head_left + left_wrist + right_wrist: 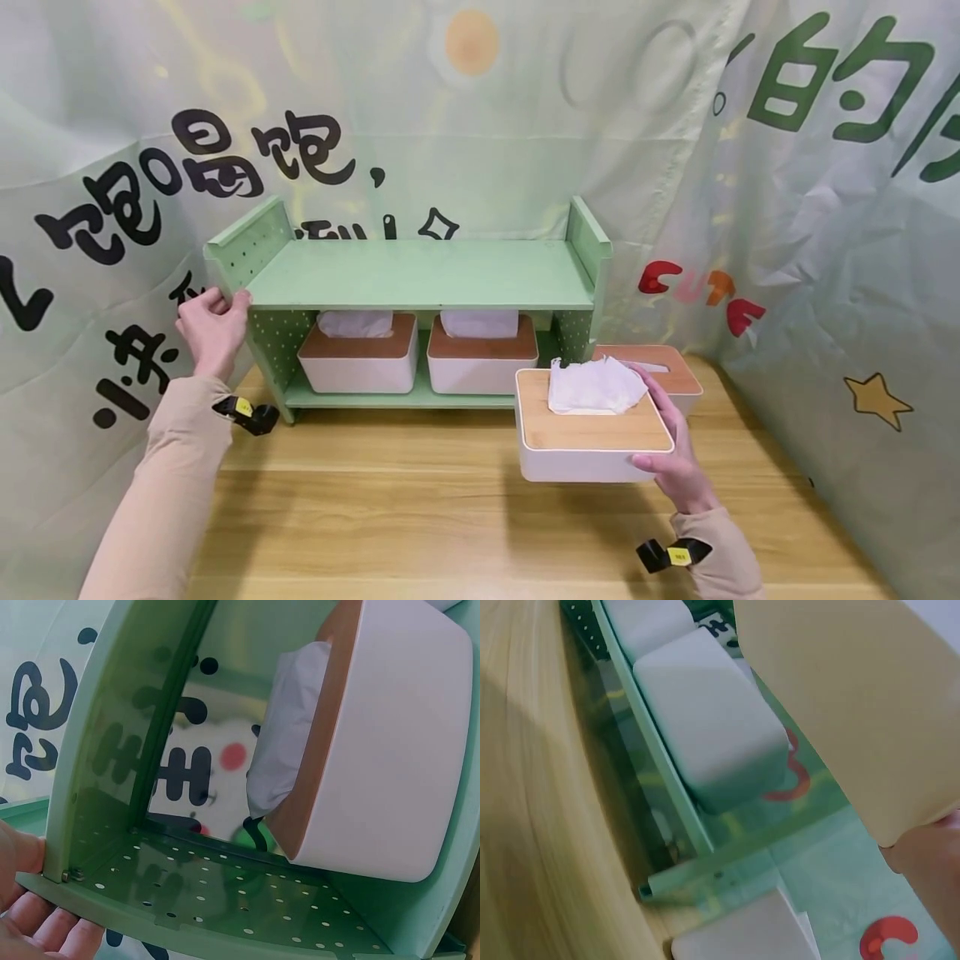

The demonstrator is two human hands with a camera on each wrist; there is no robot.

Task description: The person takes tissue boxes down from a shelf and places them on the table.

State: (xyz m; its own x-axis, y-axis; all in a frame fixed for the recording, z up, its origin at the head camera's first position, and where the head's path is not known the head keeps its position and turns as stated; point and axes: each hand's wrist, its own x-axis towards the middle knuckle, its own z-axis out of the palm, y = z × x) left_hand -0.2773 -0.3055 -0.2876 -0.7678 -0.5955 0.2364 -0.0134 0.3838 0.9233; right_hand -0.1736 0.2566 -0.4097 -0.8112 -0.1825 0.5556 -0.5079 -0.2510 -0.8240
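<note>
My left hand (212, 332) grips the left side panel of a green two-tier shelf (420, 273). In the left wrist view its thumb and fingers (56, 930) are on either side of the panel's edge. My right hand (678, 458) holds a white tissue box (585, 467) with a light wooden lid above the table, right of the shelf's front. The thumb lies on the box's front and the fingers are round its right side. A white tissue (594, 385) sticks out of the lid. In the right wrist view the box's pale underside (855, 712) shows.
Two tissue boxes with brown lids, a left one (358, 375) and a right one (480, 375), stand on the lower tier. Another tissue box (678, 371) sits on the wooden table (375, 517) right of the shelf, partly hidden behind the held one. Printed cloth (810, 250) hangs around the table.
</note>
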